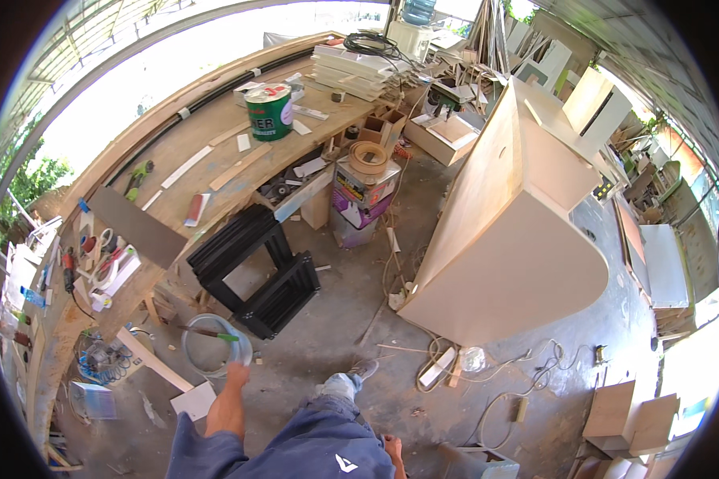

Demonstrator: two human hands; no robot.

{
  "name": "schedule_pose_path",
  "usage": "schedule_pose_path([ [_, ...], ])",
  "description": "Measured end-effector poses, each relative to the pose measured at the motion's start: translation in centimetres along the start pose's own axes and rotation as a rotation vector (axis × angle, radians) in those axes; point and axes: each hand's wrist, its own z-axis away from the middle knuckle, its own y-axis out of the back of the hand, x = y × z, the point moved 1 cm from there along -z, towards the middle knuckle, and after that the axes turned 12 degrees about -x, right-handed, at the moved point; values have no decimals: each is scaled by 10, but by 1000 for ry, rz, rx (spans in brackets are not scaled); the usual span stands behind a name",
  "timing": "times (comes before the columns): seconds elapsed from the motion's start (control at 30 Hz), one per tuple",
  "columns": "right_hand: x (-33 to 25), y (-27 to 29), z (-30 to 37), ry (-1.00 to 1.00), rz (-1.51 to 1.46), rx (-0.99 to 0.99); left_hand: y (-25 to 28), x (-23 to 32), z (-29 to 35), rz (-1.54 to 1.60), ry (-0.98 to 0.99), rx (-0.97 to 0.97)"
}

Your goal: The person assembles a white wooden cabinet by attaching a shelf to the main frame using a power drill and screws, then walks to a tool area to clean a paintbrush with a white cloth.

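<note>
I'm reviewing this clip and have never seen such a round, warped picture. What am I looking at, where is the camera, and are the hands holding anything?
There is no machine here. A person wears a wide fisheye camera on the head, looking down, so straight edges bend near the rim. At the bottom you see the person's own blue clothing and a shoe on the concrete floor. The left hand reaches toward a coil of clear tubing; it is blurred, so its grip cannot be judged. The right hand shows only partly, low beside the leg. A long wooden workbench holds a green paint can, wood strips and stacked boards. A large pale plywood cabinet stands on the right.
</note>
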Motion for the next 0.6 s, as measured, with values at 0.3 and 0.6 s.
schedule_pose_path([
  [0.3,11,139,-74,-31,-817,163,-78,430,-24,-52,-520,-337],
  [0.6,20,195,-95,-117,-892,230,-176,531,-3,53,-628,-598],
])
